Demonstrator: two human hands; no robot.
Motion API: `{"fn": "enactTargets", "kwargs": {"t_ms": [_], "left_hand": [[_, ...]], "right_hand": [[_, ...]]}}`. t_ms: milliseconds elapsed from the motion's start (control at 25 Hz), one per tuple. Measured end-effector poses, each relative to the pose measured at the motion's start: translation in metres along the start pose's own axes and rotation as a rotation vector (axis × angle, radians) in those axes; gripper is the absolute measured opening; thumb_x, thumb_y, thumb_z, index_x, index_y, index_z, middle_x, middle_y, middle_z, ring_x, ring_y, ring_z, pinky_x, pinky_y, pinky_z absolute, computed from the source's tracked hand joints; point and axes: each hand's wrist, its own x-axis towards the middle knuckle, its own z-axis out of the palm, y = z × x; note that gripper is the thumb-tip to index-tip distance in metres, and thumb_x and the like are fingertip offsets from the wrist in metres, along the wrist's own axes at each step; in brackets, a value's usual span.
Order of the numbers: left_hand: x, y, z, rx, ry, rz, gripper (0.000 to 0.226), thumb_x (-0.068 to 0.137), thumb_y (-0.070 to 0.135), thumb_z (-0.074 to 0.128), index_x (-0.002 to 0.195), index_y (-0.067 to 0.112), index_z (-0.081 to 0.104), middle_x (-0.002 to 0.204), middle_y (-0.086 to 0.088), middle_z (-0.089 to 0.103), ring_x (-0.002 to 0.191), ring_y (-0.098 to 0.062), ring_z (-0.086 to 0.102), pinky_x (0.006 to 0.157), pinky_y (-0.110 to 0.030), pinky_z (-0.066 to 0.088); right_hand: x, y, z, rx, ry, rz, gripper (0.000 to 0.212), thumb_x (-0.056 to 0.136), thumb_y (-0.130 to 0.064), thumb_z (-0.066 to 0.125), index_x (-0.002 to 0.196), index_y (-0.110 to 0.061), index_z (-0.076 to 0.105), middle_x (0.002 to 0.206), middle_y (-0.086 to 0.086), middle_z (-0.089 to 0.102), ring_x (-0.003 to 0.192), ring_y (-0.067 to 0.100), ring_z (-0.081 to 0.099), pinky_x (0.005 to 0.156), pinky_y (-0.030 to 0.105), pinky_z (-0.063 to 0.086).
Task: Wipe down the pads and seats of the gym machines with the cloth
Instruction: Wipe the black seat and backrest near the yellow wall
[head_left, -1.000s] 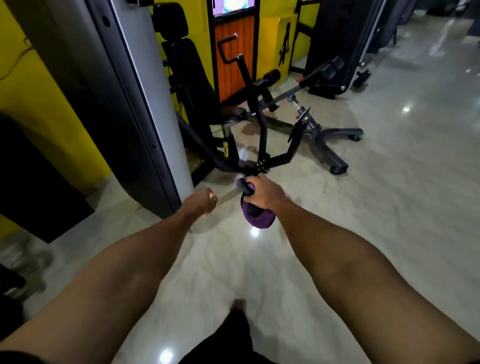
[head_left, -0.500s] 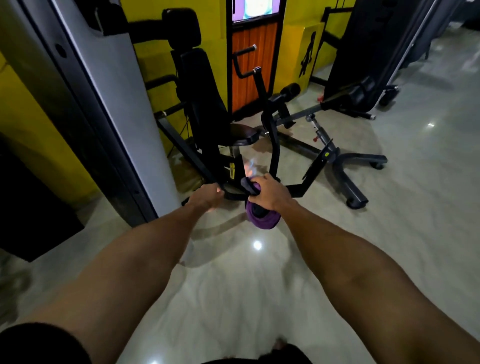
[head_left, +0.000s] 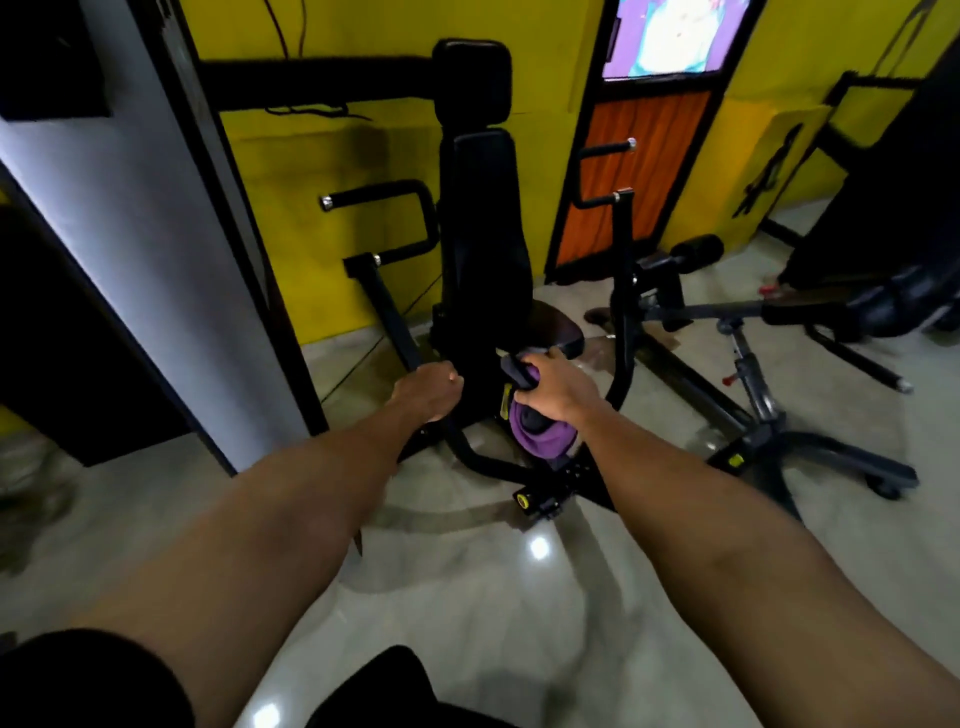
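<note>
A bunched purple cloth (head_left: 540, 436) hangs just before the machine's black seat (head_left: 556, 332) and upright back pad (head_left: 485, 218).

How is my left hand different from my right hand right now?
The left hand is curled into a fist with nothing visible in it, while the right hand grips the purple cloth. The left hand sits off to the left of the seat, whereas the right hand is right by the seat's front edge. Both are stretched forward toward the black machine.
</note>
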Motion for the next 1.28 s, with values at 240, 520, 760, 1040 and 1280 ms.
{"fn": "enactTargets", "kwargs": {"t_ms": [240, 520, 760, 1040, 1280], "left_hand": [[0.120, 0.005, -0.032, 0.012, 0.030, -0.029, 0.032, 0.104, 0.034, 0.039, 0.102, 0.011, 0.061, 0.115, -0.013, 0.064, 0.105, -0.033, 0.061, 0.081, -0.036, 0.044], [0.273, 0.006, -0.112, 0.008, 0.119, -0.018, 0.033, 0.105, 0.031, 0.039, 0.110, 0.006, 0.060, 0.117, -0.019, 0.063, 0.102, -0.035, 0.060, 0.079, -0.037, 0.047], [0.382, 0.013, -0.172, 0.033, 0.197, -0.001, 0.033, 0.104, 0.036, 0.041, 0.115, 0.014, 0.063, 0.123, -0.014, 0.064, 0.110, -0.034, 0.060, 0.078, -0.035, 0.042], [0.525, 0.024, -0.242, 0.075, 0.327, 0.005, 0.037, 0.105, 0.038, 0.039, 0.126, 0.016, 0.061, 0.135, -0.011, 0.060, 0.121, -0.031, 0.057, 0.090, -0.036, 0.045], [0.622, 0.028, -0.288, 0.041, 0.393, 0.012, 0.036, 0.104, 0.037, 0.042, 0.124, 0.017, 0.063, 0.132, -0.011, 0.061, 0.119, -0.033, 0.058, 0.089, -0.037, 0.046]], "right_hand": [[0.141, 0.014, -0.022, -0.008, 0.019, -0.061, 0.068, 0.088, -0.050, 0.072, 0.147, -0.029, 0.045, 0.139, 0.005, 0.046, 0.121, 0.033, 0.058, 0.095, 0.043, 0.048], [0.293, -0.009, -0.078, 0.031, 0.081, -0.077, 0.073, 0.088, -0.048, 0.071, 0.152, -0.033, 0.040, 0.144, 0.002, 0.043, 0.124, 0.031, 0.055, 0.097, 0.041, 0.049], [0.421, -0.024, -0.133, 0.001, 0.150, -0.126, 0.075, 0.084, -0.050, 0.074, 0.150, -0.035, 0.041, 0.138, 0.002, 0.045, 0.122, 0.030, 0.057, 0.096, 0.043, 0.053], [0.583, -0.026, -0.194, -0.021, 0.231, -0.213, 0.070, 0.085, -0.049, 0.073, 0.146, -0.035, 0.042, 0.140, 0.004, 0.043, 0.123, 0.032, 0.055, 0.095, 0.047, 0.053], [0.693, -0.032, -0.232, 0.076, 0.318, -0.242, 0.070, 0.088, -0.047, 0.071, 0.145, -0.033, 0.033, 0.135, 0.008, 0.043, 0.118, 0.038, 0.058, 0.092, 0.050, 0.054]]}}
